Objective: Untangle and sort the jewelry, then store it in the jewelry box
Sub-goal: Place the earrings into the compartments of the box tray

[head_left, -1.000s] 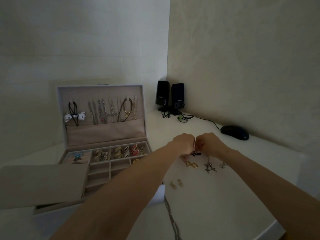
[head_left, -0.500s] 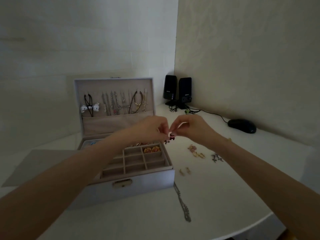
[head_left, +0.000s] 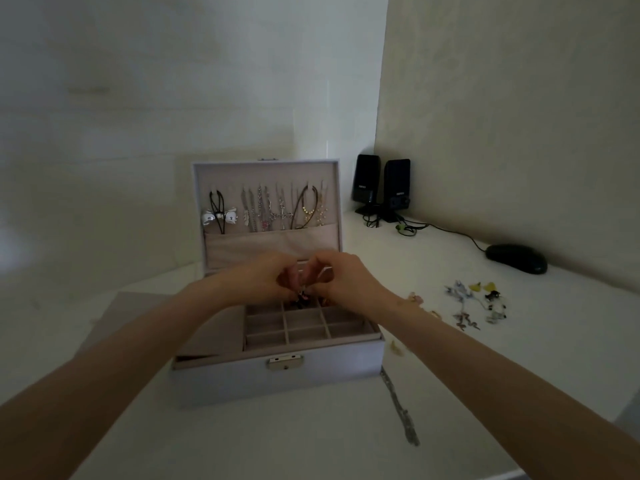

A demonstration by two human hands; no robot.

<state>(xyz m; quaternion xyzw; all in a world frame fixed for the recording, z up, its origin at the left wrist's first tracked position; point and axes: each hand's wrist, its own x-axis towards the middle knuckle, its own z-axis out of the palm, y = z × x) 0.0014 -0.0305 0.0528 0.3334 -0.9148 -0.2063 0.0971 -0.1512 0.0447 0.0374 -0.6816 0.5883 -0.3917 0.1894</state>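
1. The left hand [head_left: 266, 282] and right hand [head_left: 341, 278] meet fingertip to fingertip, fingers curled. Together they pinch a small dark trinket [head_left: 302, 300] with a pink fleck. Its shape is too blurred to tell.
2. The trinket hangs just above the back row of the divided tray [head_left: 304, 327], a grid of small square cells lined in beige, velvety fabric.
3. That tray sits in the jewelry box [head_left: 277, 379], which is rectangular, pale and smooth outside, with a metal latch [head_left: 284, 362] on its front wall.
4. The lid [head_left: 266, 167] stands upright. Necklaces [head_left: 266, 209] of chain and dark cord hang in a row inside it, their ends tucked into a soft fabric pocket [head_left: 270, 242].
5. Loose jewelry [head_left: 474, 303] lies scattered on the white table [head_left: 242, 441], to the right of the box.
6. A thin silvery chain [head_left: 401, 410] lies stretched out near the box's right front corner.
7. A flat beige panel [head_left: 138, 306] lies to the left of the box.
8. Two black speakers [head_left: 381, 183] and a glossy black mouse [head_left: 516, 259] sit by the wall.
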